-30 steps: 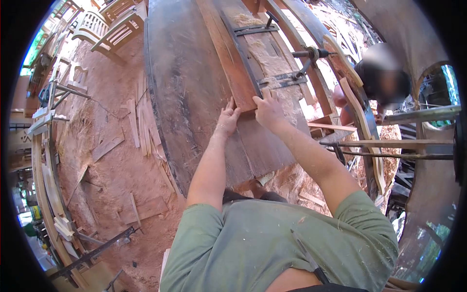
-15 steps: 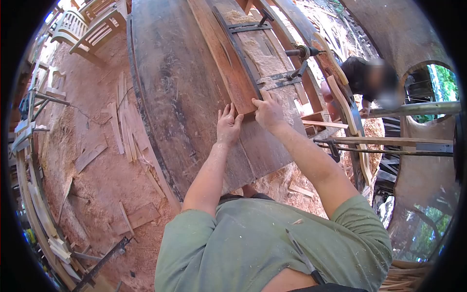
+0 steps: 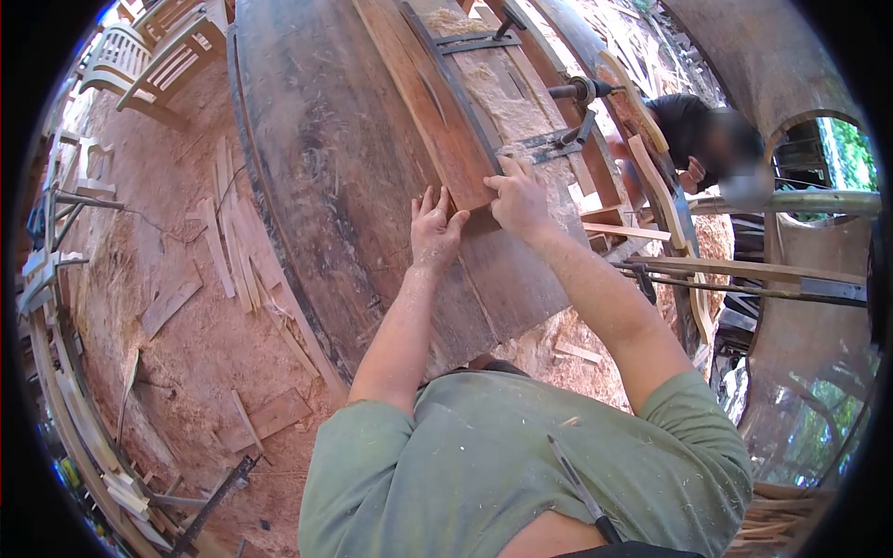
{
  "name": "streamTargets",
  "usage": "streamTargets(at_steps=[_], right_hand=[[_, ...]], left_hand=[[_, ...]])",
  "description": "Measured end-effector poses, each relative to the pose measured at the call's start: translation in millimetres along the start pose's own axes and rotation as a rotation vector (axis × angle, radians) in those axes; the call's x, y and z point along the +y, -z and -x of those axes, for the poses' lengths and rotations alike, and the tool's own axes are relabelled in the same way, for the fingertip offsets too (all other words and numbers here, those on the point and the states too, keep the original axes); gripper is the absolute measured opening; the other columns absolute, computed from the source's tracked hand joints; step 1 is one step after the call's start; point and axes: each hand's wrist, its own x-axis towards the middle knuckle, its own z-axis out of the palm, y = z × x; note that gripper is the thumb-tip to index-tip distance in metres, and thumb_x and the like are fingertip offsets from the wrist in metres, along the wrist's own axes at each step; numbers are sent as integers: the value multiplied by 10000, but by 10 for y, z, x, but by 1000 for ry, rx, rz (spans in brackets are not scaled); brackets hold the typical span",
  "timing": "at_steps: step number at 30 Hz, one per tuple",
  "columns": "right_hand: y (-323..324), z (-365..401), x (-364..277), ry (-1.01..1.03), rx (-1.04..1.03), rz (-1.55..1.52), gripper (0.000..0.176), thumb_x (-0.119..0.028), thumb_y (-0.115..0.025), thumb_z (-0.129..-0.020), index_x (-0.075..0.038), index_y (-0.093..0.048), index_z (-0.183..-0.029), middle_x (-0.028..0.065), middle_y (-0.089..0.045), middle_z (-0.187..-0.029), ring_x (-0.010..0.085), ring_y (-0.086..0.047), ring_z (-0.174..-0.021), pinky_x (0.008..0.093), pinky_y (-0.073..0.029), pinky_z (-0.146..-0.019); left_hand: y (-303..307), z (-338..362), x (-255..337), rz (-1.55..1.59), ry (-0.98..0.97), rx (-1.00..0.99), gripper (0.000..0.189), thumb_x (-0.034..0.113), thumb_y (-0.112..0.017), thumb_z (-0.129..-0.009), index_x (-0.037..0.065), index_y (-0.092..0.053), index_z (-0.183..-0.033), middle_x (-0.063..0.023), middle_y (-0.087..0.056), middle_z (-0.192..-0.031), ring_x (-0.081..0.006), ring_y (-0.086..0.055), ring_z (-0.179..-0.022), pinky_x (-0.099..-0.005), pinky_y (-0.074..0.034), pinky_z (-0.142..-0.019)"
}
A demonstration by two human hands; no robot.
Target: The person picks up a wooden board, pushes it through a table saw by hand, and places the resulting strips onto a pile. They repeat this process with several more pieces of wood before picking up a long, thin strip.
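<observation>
Board (image 3: 425, 102) is lying flat on the counter (image 3: 312, 139), near end sitting between the two hands, the rest running away ahead of them. Left hand (image 3: 435, 228) is spreading its fingers, tips touching the board's left near corner. Right hand (image 3: 519, 198) is curling at the right near corner, thumb by the edge; can't tell whether it's pinching or only pressing. My read: hands are flanking the end to steady it and square it to the dark bar (image 3: 451, 88), which is running along the board's right side, finishing at the right hand. Metal brackets (image 3: 479, 41), ahead of the right hand, are probably locking that bar. Sawdust (image 3: 498, 112) is covering the strip beyond the bar.
</observation>
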Motion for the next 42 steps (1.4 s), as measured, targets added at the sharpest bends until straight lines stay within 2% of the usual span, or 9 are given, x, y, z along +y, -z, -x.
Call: streamTargets(at_steps=[7, 12, 25, 27, 33, 34, 36, 42], right_hand=[[-47, -116, 21, 2, 1, 7, 322, -33, -642, -746, -113, -775, -1028, 164, -569, -1341, 340, -461, -1297, 507, -342, -1067], [-28, -198, -3, 6, 1, 11, 320, -44, -649, -746, -120, -776, -1031, 150, -576, -1330, 336, -462, -1296, 495, -347, -1063], [-86, -399, -13, -19, 18, -10, 333, -42, -648, -745, -124, -772, -1042, 152, -600, -1295, 331, -478, -1276, 493, -346, -1071], [-81, -427, -19, -20, 9, 8, 333, -41, -646, -747, -131, -774, -1040, 147, -602, -1287, 330, -482, -1270, 494, -347, -1070], [-129, -534, -3, -11, 31, 3, 316, -48, -641, -752, -137, -780, -1022, 139, -605, -1277, 324, -483, -1256, 484, -356, -1052], [-135, -546, -6, -12, 29, 2, 316, -48, -641, -752, -137, -780, -1022, 139, -605, -1277, 324, -483, -1256, 484, -356, -1052], [-153, -583, -5, -13, 42, 17, 315, -46, -631, -756, -139, -782, -1016, 132, -609, -1265, 320, -483, -1248, 482, -354, -1046], [-119, -693, -38, -27, 4, 9, 317, -50, -627, -763, -140, -780, -1027, 137, -600, -1291, 328, -474, -1266, 491, -341, -1053]], left_hand=[[80, -94, 56, -19, 9, -12, 642, 345, -619, -961, -28, -434, -1450, -247, -377, -1528, -301, -207, -1504, -438, -92, -1237], [80, -186, -7, -47, -40, 29, 603, 324, -629, -953, -15, -476, -1428, -272, -429, -1481, -335, -289, -1470, -442, -134, -1230], [112, -378, -70, -54, -46, 102, 604, 357, -661, -929, 24, -517, -1412, -259, -486, -1439, -306, -334, -1455, -443, -165, -1224], [107, -410, -77, -84, -88, 157, 593, 363, -644, -935, -22, -542, -1374, -239, -601, -1315, -313, -399, -1413, -467, -206, -1212], [185, -524, -83, -78, -50, 135, 610, 365, -669, -909, -13, -548, -1373, -270, -620, -1261, -322, -402, -1409, -465, -195, -1215], [202, -542, -87, -79, -49, 134, 610, 365, -669, -909, -13, -548, -1373, -270, -620, -1261, -322, -402, -1409, -465, -195, -1215], [223, -597, -137, -58, -3, 41, 629, 385, -681, -908, 41, -525, -1411, -258, -476, -1449, -297, -312, -1466, -435, -148, -1229], [255, -673, -151, -114, 2, 113, 632, 433, -701, -882, 97, -557, -1398, -235, -506, -1432, -283, -343, -1452, -441, -177, -1222]])
